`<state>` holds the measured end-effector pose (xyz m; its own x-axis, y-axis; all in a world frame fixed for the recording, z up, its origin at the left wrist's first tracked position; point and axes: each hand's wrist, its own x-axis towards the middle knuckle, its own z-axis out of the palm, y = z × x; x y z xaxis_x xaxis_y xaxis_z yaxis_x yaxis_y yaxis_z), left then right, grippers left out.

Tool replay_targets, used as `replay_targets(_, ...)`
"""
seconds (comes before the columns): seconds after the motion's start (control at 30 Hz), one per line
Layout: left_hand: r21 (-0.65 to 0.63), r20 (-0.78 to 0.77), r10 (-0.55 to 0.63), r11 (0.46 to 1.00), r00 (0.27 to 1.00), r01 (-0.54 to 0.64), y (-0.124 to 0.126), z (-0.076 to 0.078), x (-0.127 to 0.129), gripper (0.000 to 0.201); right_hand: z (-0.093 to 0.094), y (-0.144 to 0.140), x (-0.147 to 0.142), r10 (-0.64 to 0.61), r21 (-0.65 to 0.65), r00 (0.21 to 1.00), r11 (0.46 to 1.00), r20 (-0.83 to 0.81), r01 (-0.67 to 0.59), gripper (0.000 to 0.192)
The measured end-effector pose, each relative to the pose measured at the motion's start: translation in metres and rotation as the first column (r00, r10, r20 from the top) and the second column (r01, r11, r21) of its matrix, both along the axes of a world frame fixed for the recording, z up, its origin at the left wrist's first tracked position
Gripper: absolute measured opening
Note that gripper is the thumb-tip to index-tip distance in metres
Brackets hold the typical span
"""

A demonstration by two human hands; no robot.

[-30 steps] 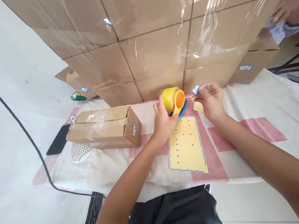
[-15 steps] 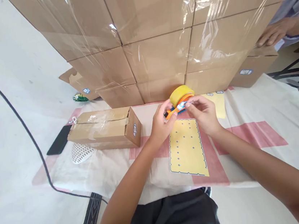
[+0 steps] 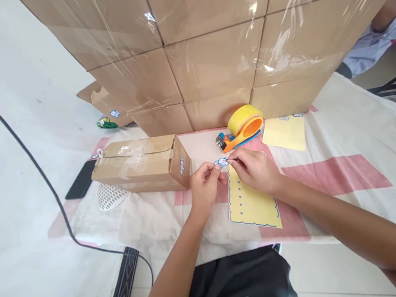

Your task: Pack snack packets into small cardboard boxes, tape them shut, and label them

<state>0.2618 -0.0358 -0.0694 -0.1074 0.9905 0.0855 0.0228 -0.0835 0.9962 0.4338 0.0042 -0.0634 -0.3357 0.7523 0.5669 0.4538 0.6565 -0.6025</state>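
Above patterned cloth (image 3: 341, 140), left fingers (image 3: 214, 172) and right fingers (image 3: 238, 155) pinch a small label (image 3: 222, 162) between them.

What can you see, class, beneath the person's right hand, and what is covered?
Beneath the right hand is a yellow sheet with blue edging, lying on the tablecloth. Much of its upper part is covered, so any markings there cannot be seen.

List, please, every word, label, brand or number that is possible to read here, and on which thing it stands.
No text is readable.
Sticker between left hand and right hand: too small.
End label on the long box: too small.
Small label on the back-left box: too small.
Top stickers on the farther yellow sheet: too small.
Green packet: too blurred.
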Motion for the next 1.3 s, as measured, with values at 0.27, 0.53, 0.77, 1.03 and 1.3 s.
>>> replay_targets(0.27,0.026,-0.207,0.076,0.997,0.975,-0.072,-0.012,-0.011,-0.019,0.028,-0.002,0.01,0.004,-0.016,-0.244,0.991,0.97,-0.131,-0.016,0.015)
replay_targets(0.53,0.323,-0.666,0.204,0.946,0.718,0.031,-0.065,-0.004,-0.049,0.012,-0.004,0.034,-0.038,0.306,-0.229,0.948,0.92,-0.086,-0.318,0.012)
replay_targets(0.77,0.783,-0.294,0.798,0.517,0.526,-0.347,-0.049,0.02,-0.162,0.013,-0.009,0.067,-0.091,0.547,-0.132,0.837,0.831,0.007,-0.541,0.007)
replay_targets(1.03,0.658,-0.389,0.709,0.661,0.588,-0.361,0.011,0.016,-0.224,0.029,-0.003,0.066,-0.104,0.331,-0.213,0.94,0.927,0.083,-0.308,0.028)
replay_targets(1.3,0.649,-0.379,0.704,0.664,0.6,-0.37,0.01,0.009,-0.218,0.032,0.0,0.081,-0.105,0.393,-0.371,0.91,0.871,0.132,-0.322,0.074)
